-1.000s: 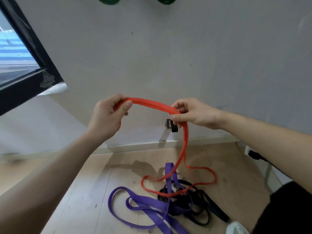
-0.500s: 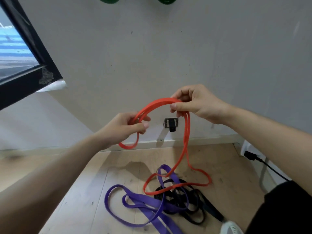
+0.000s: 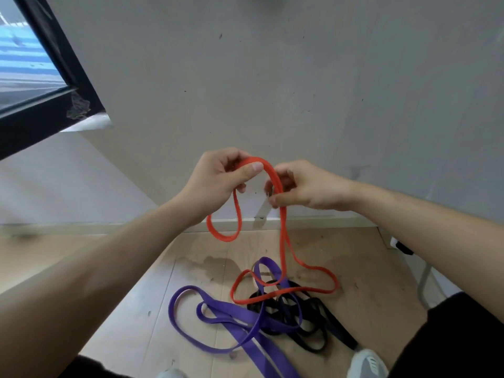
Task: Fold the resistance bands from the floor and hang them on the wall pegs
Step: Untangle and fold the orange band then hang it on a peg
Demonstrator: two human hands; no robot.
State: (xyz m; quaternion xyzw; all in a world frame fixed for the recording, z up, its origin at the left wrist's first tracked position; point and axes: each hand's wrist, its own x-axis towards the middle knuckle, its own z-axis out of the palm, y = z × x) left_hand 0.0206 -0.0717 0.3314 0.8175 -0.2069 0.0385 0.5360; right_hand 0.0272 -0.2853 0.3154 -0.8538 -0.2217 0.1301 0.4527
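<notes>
An orange resistance band (image 3: pixel 283 230) is held up in front of the grey wall. My left hand (image 3: pixel 215 181) pinches its top bend between thumb and fingers, and a short loop hangs below that hand. My right hand (image 3: pixel 305 186) grips the band close beside the left, with two strands dropping from it to the floor. The band's lower loop lies across a purple band (image 3: pixel 218 320) and a tangle of black bands (image 3: pixel 300 317) on the wooden floor. No wall pegs are in view.
A dark window frame (image 3: pixel 62 64) juts in at the upper left. A white skirting board (image 3: pixel 300 222) runs along the wall's foot. A plug and cable (image 3: pixel 406 249) sit at the right wall. My shoe (image 3: pixel 365 364) is near the black bands.
My hands have come close together, the left rising to the right one. The band's span between them has shrunk to a tight bend, with a short loop now hanging under my left hand.
</notes>
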